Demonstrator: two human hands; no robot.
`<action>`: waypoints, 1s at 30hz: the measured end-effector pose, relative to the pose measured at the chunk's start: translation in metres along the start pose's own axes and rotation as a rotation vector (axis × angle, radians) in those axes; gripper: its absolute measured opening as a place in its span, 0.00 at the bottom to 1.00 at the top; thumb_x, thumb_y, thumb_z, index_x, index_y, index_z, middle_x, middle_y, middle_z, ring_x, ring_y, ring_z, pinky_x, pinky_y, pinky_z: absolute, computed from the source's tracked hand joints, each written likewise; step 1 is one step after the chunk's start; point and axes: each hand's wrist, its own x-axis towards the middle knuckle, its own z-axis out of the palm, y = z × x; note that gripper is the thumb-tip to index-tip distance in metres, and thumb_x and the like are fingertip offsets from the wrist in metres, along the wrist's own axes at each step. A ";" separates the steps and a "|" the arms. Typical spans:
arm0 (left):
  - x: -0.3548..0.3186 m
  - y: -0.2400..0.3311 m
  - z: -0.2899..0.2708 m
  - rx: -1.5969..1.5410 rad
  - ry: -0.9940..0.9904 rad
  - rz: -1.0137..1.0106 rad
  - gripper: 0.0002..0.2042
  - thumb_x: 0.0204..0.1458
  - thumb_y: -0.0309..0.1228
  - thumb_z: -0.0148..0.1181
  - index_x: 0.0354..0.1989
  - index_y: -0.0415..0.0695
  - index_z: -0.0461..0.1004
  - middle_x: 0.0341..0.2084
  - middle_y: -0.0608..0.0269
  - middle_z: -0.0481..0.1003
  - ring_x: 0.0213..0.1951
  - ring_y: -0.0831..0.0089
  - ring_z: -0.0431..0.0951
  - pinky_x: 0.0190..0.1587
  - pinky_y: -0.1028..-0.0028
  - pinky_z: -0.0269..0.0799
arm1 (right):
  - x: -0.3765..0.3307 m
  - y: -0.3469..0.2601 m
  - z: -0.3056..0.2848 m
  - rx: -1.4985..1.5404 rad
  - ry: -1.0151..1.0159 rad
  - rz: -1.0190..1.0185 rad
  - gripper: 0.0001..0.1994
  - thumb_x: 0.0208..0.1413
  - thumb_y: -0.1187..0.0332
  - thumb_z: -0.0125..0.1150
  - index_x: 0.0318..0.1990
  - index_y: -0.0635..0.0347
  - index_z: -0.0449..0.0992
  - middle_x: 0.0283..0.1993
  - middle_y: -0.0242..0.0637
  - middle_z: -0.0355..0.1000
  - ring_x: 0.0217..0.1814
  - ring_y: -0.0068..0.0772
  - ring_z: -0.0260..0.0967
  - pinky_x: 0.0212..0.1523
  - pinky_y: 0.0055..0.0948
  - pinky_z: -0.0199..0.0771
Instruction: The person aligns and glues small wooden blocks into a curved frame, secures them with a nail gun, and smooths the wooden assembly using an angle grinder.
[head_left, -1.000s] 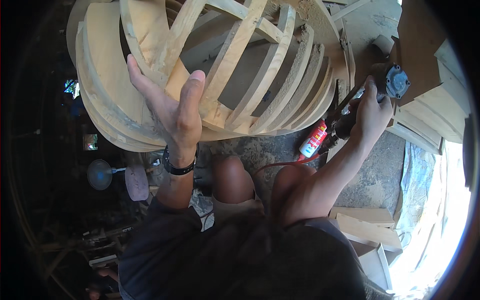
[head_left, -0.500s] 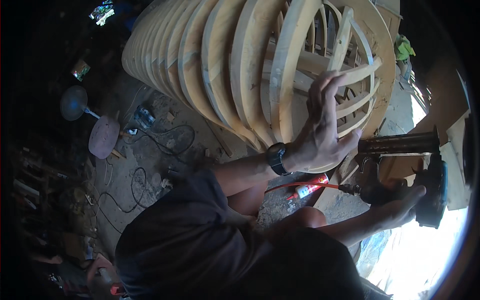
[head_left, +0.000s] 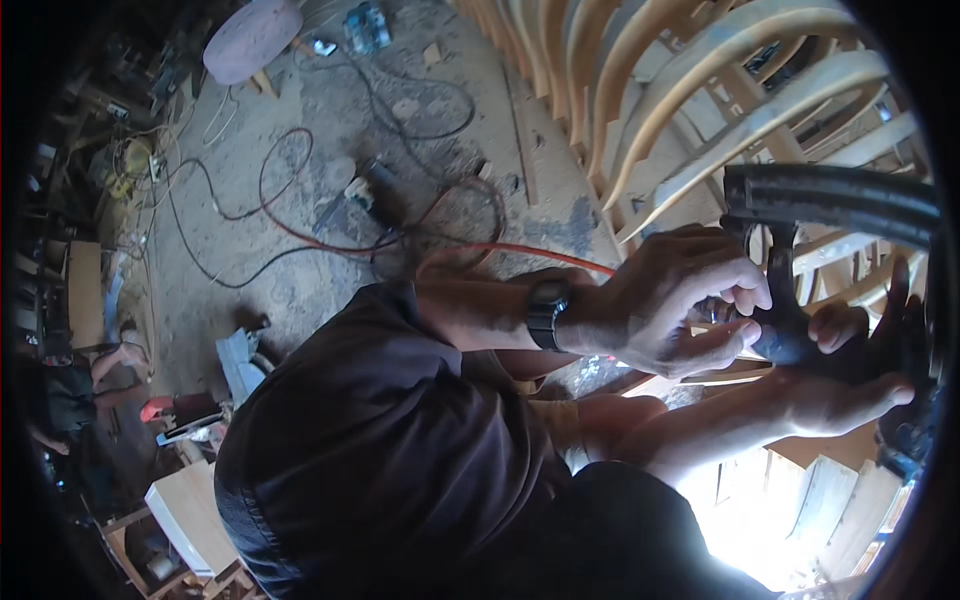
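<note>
My right hand (head_left: pixel 815 395) grips a dark nail gun (head_left: pixel 835 200) by its handle at the right. The gun's long magazine lies across the upper part of the grip, and its head runs into the dark rim of the picture. My left hand (head_left: pixel 670 300), with a black watch on the wrist, is closed at the handle's end. Its thumb and curled fingers are around the hose coupling (head_left: pixel 715 310); part of the coupling shows between them. An orange air hose (head_left: pixel 550 257) runs under my left hand from the floor.
Curved wooden ribs (head_left: pixel 690 100) of a large frame rise behind the gun. Hoses and cables (head_left: pixel 300 240) loop over the dusty floor. A round pinkish stool (head_left: pixel 252 40) stands far left. Another person (head_left: pixel 75 400) is at the left edge. Boards (head_left: pixel 830 505) lie at the lower right.
My left hand has left the wooden ribs and come down to the nail gun's handle end, closing there. The view has turned, so the frame now sits farther up and right.
</note>
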 end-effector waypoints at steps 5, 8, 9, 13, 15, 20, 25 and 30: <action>-0.070 -0.012 -0.089 0.058 0.129 -0.327 0.07 0.53 0.25 0.64 0.39 0.36 0.79 0.30 0.58 0.80 0.31 0.73 0.80 0.36 0.74 0.76 | -0.030 0.019 0.109 0.132 -0.525 0.135 0.31 0.64 0.41 0.52 0.45 0.69 0.70 0.38 0.47 0.68 0.17 0.21 0.65 0.17 0.20 0.62; -0.132 -0.035 -0.131 0.225 0.049 -0.568 0.05 0.55 0.25 0.63 0.37 0.39 0.80 0.29 0.61 0.80 0.31 0.75 0.80 0.37 0.74 0.76 | -0.067 0.044 0.156 0.112 -0.862 0.290 0.23 0.65 0.49 0.59 0.33 0.64 0.75 0.25 0.36 0.70 0.17 0.19 0.67 0.20 0.21 0.63; -0.160 -0.051 -0.144 0.229 0.058 -0.643 0.05 0.57 0.27 0.63 0.36 0.38 0.80 0.28 0.59 0.80 0.29 0.73 0.79 0.35 0.72 0.75 | -0.079 0.057 0.169 0.081 -0.968 0.332 0.21 0.66 0.51 0.61 0.29 0.62 0.77 0.21 0.32 0.70 0.17 0.18 0.67 0.21 0.21 0.63; -0.278 -0.115 -0.224 0.641 0.331 -1.047 0.12 0.60 0.36 0.60 0.33 0.37 0.79 0.25 0.56 0.79 0.29 0.66 0.80 0.35 0.66 0.74 | -0.128 0.124 0.221 -0.207 -1.391 0.419 0.24 0.58 0.45 0.69 0.32 0.62 0.79 0.18 0.32 0.73 0.20 0.24 0.71 0.26 0.29 0.70; -0.327 -0.145 -0.263 0.698 0.529 -1.074 0.12 0.58 0.36 0.61 0.36 0.38 0.80 0.30 0.54 0.80 0.33 0.62 0.80 0.38 0.64 0.74 | -0.163 0.184 0.229 -0.278 -1.447 0.218 0.20 0.60 0.52 0.67 0.33 0.65 0.77 0.23 0.41 0.75 0.25 0.33 0.74 0.32 0.35 0.74; -0.453 -0.169 -0.415 1.236 0.733 -1.629 0.37 0.47 0.44 0.71 0.57 0.26 0.69 0.53 0.38 0.75 0.57 0.50 0.76 0.59 0.57 0.72 | -0.255 0.256 0.225 -0.476 -1.764 0.408 0.19 0.56 0.66 0.59 0.52 0.68 0.73 0.49 0.57 0.75 0.51 0.52 0.77 0.54 0.51 0.76; -0.444 -0.240 -0.421 0.879 0.861 -1.914 0.55 0.44 0.47 0.74 0.68 0.19 0.49 0.67 0.33 0.62 0.68 0.46 0.65 0.65 0.55 0.68 | -0.295 0.319 0.141 -0.876 -1.549 0.540 0.22 0.59 0.66 0.55 0.62 0.58 0.68 0.62 0.56 0.66 0.59 0.63 0.73 0.59 0.55 0.75; -0.487 -0.245 -0.505 0.580 0.615 -2.000 0.43 0.44 0.44 0.74 0.65 0.29 0.67 0.63 0.41 0.69 0.62 0.45 0.72 0.61 0.54 0.71 | -0.325 0.348 0.114 -0.986 -1.543 0.529 0.29 0.63 0.70 0.46 0.73 0.54 0.53 0.69 0.57 0.59 0.61 0.62 0.72 0.59 0.56 0.74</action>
